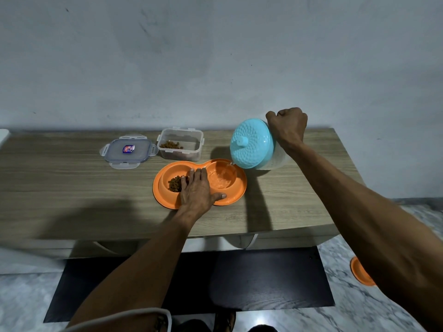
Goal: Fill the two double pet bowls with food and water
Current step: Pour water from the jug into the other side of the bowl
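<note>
One blue-lidded jug is held tilted in the right hand, its grip closed on the jug; water is poured into one orange double bowl mid-surface, pressed flat by the spread left hand. At 11 o'clock, one kibble tub and one lid are seen; a second orange bowl lies on the floor at 4 o'clock.

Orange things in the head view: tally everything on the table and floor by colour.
Orange: 2, the double bowl on the table, another bowl on the floor
Blue: 1, the jug lid
Clear: 2, food container, its lid
Total: 5
</note>
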